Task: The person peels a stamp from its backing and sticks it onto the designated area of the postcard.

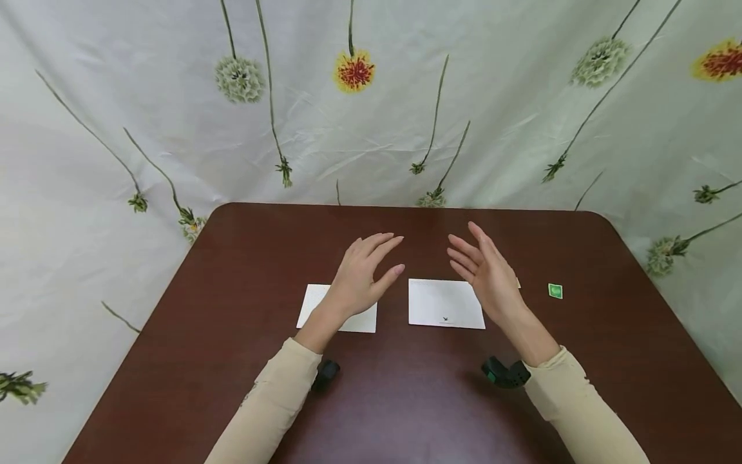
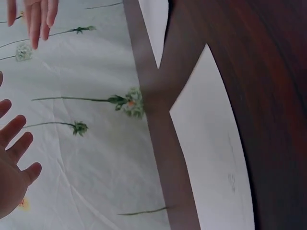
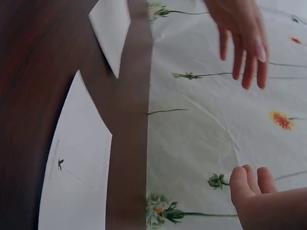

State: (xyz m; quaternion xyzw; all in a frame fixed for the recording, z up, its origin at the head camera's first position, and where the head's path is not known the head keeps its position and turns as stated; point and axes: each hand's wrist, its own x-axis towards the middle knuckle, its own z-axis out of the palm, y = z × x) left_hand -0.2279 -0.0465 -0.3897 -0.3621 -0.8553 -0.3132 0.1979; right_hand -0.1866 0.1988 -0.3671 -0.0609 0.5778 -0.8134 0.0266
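Two white cards lie flat on the brown table. The left card (image 1: 357, 321) is partly covered from view by my left hand (image 1: 361, 274), which hovers above it with fingers extended and nothing held. My right hand (image 1: 491, 277) is raised over the far right end of the right card (image 1: 443, 303), palm turned inward, fingers spread and holding nothing. A small dark bird-like mark and a dotted line show on the right card (image 3: 76, 177) in the right wrist view. To the right of that hand lies a small green stamp-like square (image 1: 555, 291).
The brown table (image 1: 400, 399) has rounded far corners. Behind it hangs a pale cloth (image 1: 191, 77) printed with flowers. A tiny light edge (image 1: 518, 283) of something peeks out beside the right hand, mostly hidden. Dark devices sit at both wrists.
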